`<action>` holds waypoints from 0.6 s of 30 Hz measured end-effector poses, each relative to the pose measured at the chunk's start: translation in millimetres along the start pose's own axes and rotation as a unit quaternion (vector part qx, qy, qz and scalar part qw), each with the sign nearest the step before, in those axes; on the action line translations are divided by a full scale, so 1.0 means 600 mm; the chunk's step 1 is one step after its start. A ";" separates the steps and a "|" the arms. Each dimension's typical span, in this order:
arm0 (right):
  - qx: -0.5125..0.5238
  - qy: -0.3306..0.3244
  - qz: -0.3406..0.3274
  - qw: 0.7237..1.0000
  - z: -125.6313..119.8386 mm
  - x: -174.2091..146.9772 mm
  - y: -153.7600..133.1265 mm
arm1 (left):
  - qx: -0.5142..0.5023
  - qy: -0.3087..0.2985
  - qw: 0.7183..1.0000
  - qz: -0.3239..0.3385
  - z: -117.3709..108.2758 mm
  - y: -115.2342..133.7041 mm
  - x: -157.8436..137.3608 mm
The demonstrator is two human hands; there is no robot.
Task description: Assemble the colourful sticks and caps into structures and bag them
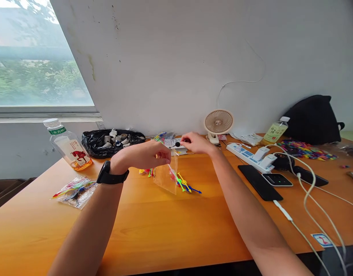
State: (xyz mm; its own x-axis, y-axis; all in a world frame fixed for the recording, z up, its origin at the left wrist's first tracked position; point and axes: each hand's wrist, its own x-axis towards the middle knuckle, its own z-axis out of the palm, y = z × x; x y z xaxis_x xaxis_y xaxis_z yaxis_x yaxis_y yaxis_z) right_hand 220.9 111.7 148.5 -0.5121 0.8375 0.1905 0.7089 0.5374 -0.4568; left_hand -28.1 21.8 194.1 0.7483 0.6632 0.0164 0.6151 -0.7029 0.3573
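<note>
My left hand (149,154), with a black watch on the wrist, is closed on the top edge of a clear plastic bag (165,180) that hangs over the table. Farther back, the fingers of my right hand (197,142) are pinched at a small black round piece (177,144), just above a white box (184,150). Yellow, green and blue plastic arrows (184,184) lie beside the hanging bag. Behind the bag sit small red and yellow pieces (144,171), partly covered by my left hand.
A filled clear packet (75,191) and a bottle (69,147) stand left. A black bag of scraps (113,142) is behind. To the right are a fan (218,122), a power strip (248,156), a phone (259,182), loose cables and a colourful pile (305,149).
</note>
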 end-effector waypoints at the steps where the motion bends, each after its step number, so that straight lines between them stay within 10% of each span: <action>1: 0.028 0.036 -0.016 0.999 -0.009 -0.004 -0.007 | 0.000 0.003 1.000 0.002 0.000 -0.001 0.000; 8: 0.211 0.145 -0.132 0.958 -0.063 -0.042 -0.053 | -0.001 0.002 1.000 0.000 0.005 0.007 0.005; 18: 0.123 0.034 -0.147 0.981 -0.077 -0.071 -0.083 | -0.015 -0.007 1.000 0.016 0.008 0.011 0.008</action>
State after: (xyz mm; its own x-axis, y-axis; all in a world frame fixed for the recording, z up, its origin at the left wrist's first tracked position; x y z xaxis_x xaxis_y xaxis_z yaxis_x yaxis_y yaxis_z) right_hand 229.5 53.7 203.2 -0.6379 0.6587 0.3990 0.3930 0.7239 -0.5669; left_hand -19.6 19.3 192.1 0.7707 0.6369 0.0162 0.5833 -0.7156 0.3844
